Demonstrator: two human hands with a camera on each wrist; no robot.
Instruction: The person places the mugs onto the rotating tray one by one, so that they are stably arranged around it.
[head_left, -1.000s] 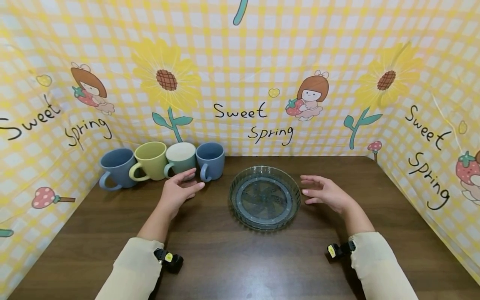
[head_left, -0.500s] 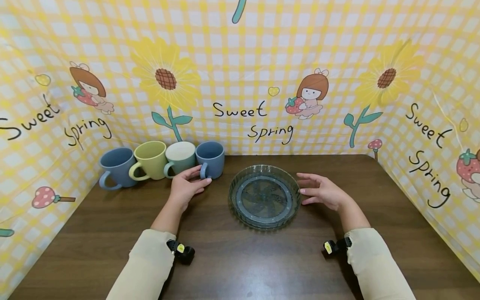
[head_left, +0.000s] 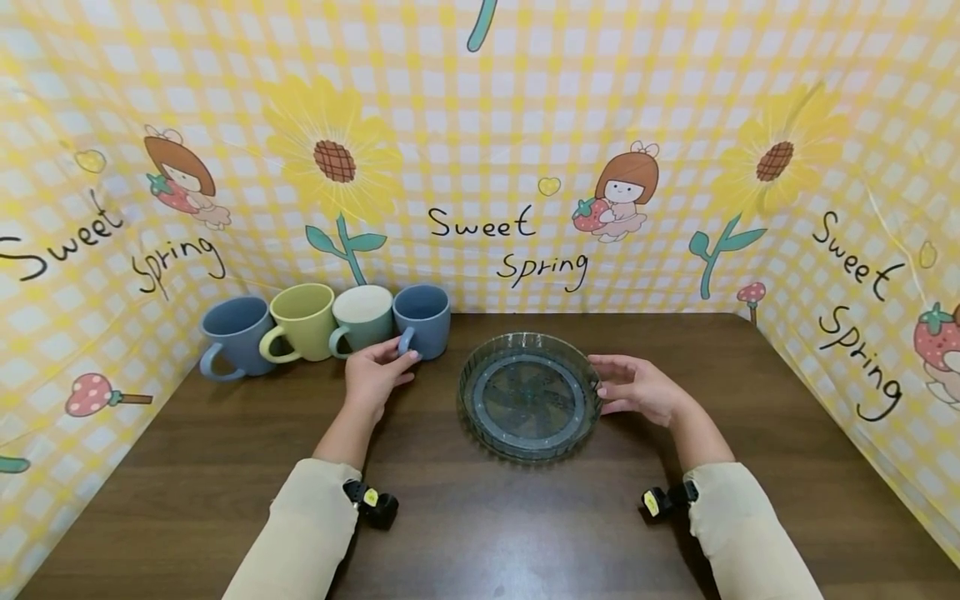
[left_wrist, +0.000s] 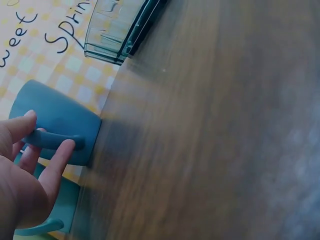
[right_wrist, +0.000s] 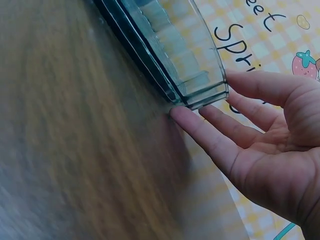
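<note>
Apparently gripping, my left hand [head_left: 367, 381] pinches the rightmost mug's handle [left_wrist: 55, 140]; my spread right hand [head_left: 647, 393], touching the dish [head_left: 528, 398], should close next.

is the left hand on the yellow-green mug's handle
No, in the head view the left hand is at the handle of the rightmost blue mug, well clear of the yellow-green mug.

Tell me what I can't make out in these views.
Head view: right blue mug, its handle's lower end behind the left hand.
Head view: teal mug, lower right side behind the same hand.
Both wrist views: glass dish, cut off by the top edge.
Right wrist view: right hand, cut off by the right edge.
</note>
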